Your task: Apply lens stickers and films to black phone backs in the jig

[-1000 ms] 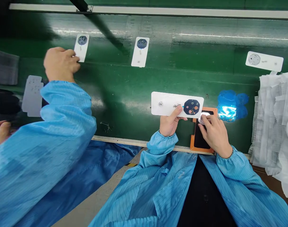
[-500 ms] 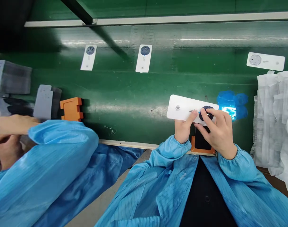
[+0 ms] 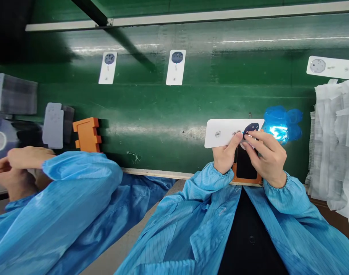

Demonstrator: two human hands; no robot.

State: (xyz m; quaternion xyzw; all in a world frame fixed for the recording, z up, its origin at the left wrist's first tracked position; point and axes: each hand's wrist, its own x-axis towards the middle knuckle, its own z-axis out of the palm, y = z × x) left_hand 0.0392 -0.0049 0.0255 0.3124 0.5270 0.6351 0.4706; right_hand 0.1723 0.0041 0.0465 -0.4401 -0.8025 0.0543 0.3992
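White panel (image 3: 227, 128): we hold it in the left hand (image 3: 223, 157), thumb on top, above the table (image 3: 157, 114) close to its near edge. We bend the right hand (image 3: 269, 154) over the panel's dark disc (image 3: 252, 126); whether it pinches anything, we cannot tell. Partly beneath, an orange frame (image 3: 246, 181) meets the near edge. Blue film (image 3: 293, 124) lies just right.

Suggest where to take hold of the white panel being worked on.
I'd pinch the white panel at its left end, face and back, coming from the left. It looks thin and flat, and that end juts out free: the left grip holds the near edge; the right grip covers part of the dark patch.
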